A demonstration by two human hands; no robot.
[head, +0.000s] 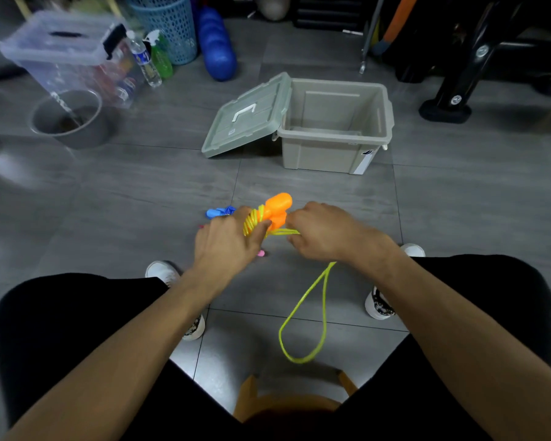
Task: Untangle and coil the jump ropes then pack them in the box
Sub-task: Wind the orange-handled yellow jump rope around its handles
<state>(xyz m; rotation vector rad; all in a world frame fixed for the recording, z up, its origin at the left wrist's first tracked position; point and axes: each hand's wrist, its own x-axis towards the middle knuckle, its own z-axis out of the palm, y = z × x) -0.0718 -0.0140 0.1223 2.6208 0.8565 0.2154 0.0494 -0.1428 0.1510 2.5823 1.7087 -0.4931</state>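
My left hand (228, 241) grips the orange handles (276, 209) of a jump rope, with several turns of yellow-green cord wound round them. My right hand (322, 232) pinches the cord just right of the handles. A long loop of the yellow-green rope (312, 316) hangs from my right hand down between my knees. A blue handle (218, 212) of another rope lies on the floor behind my left hand, and a pink tip (261, 253) shows beneath it. The grey box (334, 141) stands open beyond my hands, with nothing visible inside it.
The box's lid (245, 119) leans open to its left. A clear storage bin (67, 55), metal pot (69, 119), water bottle (143, 58) and blue basket (169, 23) stand at back left. Black equipment legs (452, 90) are at back right. I sit on an orange stool (287, 399).
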